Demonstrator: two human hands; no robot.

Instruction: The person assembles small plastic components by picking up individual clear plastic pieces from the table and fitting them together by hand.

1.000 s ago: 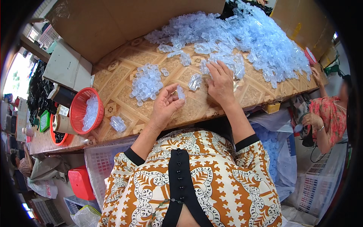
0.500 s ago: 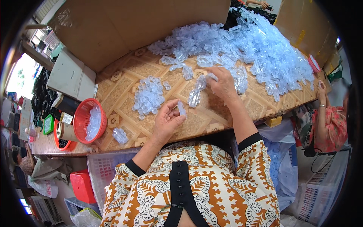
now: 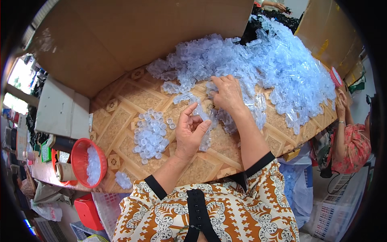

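Near the middle of the table, my left hand [image 3: 190, 135] is closed, with a clear plastic piece [image 3: 201, 111] held upright between thumb and fingers. Just beyond it to the right, my right hand [image 3: 229, 93] is bent palm down, its thumb and forefinger around another clear plastic piece [image 3: 210, 88] at the pile's near edge. A few loose clear pieces lie below and between the hands. The big pile of clear, bluish, tube-like plastic pieces [image 3: 217, 56] spreads beyond both hands. To the left of my left hand sits a heap of small round clear caps [image 3: 151, 137].
A red basket [image 3: 102, 165] holding clear pieces stands at the table's left edge. A tall cardboard panel [image 3: 133, 36] borders the far side. A white box [image 3: 60, 107] is at the left. Another person [image 3: 350, 147] is at the right, hands by the table edge.
The view has shifted, with table items appearing lower. My left hand has come closer to my right hand, still holding a clear piece. My right hand's fingers have moved to a piece by the pile.
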